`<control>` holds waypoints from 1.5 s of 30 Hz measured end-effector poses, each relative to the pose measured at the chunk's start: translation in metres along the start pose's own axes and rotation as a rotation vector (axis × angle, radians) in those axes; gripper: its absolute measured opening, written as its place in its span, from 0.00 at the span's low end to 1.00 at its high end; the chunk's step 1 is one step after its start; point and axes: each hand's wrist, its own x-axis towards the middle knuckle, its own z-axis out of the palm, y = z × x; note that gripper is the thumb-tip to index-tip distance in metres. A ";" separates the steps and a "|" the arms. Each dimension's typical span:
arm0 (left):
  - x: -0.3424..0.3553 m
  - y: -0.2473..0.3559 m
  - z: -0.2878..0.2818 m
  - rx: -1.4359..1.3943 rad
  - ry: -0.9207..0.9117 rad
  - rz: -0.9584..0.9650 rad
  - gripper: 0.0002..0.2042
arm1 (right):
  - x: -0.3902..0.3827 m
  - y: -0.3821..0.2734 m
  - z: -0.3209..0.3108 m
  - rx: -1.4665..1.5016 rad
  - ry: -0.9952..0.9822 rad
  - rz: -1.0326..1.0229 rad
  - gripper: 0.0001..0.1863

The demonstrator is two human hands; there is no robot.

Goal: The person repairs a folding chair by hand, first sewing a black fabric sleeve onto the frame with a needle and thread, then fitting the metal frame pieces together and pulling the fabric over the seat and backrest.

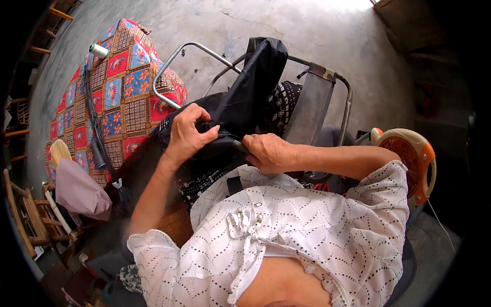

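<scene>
Here, the black cloth (230, 112) lies bunched over the person's lap, with one end draped up against the metal chair frame (171, 53) in front; the left hand (186, 132) has its fingers curled into the cloth, thumb stretched out over it; the right hand (268, 152), just beside, is clenched round a small grey thing (240, 147) whose tip pokes out toward the cloth; what that thing is, I cannot tell; under the cloth show black-and-white patterned trousers (197, 185).

To the left, a patchwork-print cover (117, 94) bears a spool of pale thread (98, 50) and a long bundle of dark strands (91, 100); near its lower end hangs a pinkish-grey cloth (82, 189), close to a wooden chair (38, 217); to the right, near the right elbow, stands an orange-and-cream fan (409, 153); the floor (199, 20) is grey concrete.
</scene>
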 end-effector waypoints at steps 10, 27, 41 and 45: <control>0.116 -0.022 0.026 0.550 -0.001 0.881 0.05 | -0.008 -0.008 0.011 -0.050 0.032 0.011 0.15; 0.198 0.063 -0.045 1.199 -0.219 1.102 0.03 | -0.072 0.073 -0.098 -0.473 0.149 0.034 0.13; 0.107 0.162 -0.134 0.977 0.104 0.865 0.06 | -0.061 0.141 -0.237 -0.386 1.088 -0.550 0.08; 0.073 0.165 -0.120 1.013 0.072 0.810 0.08 | -0.082 0.113 -0.295 0.233 1.116 -0.140 0.08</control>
